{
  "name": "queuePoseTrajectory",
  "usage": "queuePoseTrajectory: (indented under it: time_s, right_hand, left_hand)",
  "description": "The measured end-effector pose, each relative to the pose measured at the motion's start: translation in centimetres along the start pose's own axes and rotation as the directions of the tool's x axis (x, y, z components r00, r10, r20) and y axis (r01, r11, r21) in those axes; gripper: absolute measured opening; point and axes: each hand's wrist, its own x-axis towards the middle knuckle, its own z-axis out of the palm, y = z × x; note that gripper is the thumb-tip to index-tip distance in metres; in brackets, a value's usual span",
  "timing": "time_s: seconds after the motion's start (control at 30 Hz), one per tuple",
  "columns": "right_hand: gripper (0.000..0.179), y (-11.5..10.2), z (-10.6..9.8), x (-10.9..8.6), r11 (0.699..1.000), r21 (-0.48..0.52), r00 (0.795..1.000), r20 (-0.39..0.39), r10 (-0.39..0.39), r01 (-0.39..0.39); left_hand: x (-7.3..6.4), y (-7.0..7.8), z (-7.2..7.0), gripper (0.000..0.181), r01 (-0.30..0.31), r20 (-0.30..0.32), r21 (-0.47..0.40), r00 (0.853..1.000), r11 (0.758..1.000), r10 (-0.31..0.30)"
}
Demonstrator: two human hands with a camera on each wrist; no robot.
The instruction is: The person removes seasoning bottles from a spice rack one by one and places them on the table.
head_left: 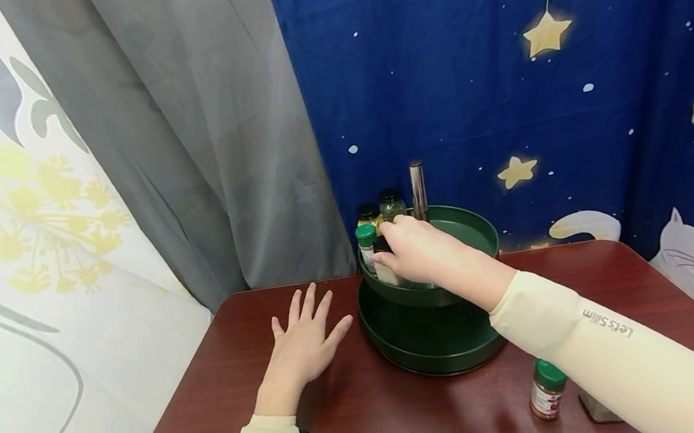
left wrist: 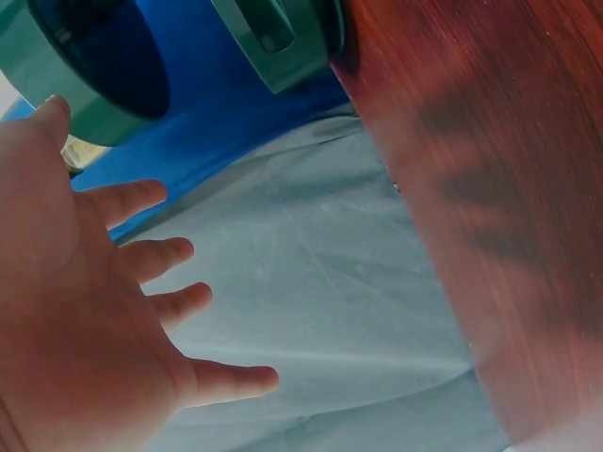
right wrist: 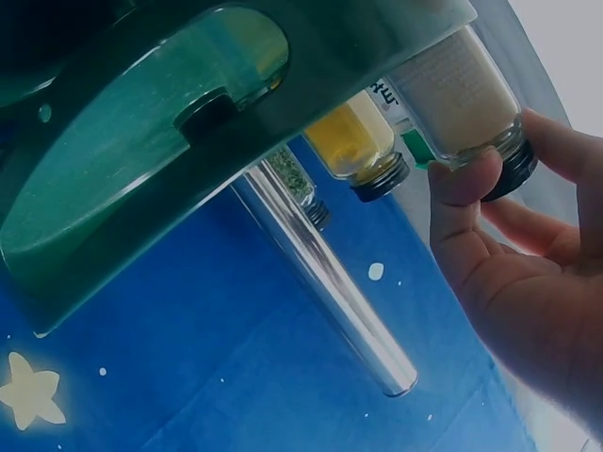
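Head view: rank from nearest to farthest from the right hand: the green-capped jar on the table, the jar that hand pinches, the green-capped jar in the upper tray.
1. Black-capped jar: the right hand pinches it.
2. Upper green-capped jar: in the upper tray, just left.
3. Lower green-capped jar: on the table, toward the near right.

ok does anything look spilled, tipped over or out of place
Nothing stands out: no spill or damage shows. The right hand holds a black-capped jar at the green stand; the green-capped jar on the table stands upright. The container beside it is partly hidden by the sleeve, so I can't judge it.
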Motion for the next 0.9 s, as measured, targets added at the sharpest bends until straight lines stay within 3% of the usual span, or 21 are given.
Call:
queuePoseTrajectory:
  time_s: [0.4,0.9]
  right_hand:
    - [0.053,0.6,-0.2,-0.3,0.999,0.021,0.998,-0.048,-0.034,0.035]
    - [0.051,0.6,-1.1,-0.7,1.0,0.002,0.998,-0.059,-0.013,0.013]
  left_hand:
    - [0.0,0.0,0.0,0.078,-0.006,-0.002,0.001,1.0,1.0,0.006]
    - [-0.1,0.1,-0.2,0.077,-0.007,-0.004,-0.003,1.0,1.0,0.007]
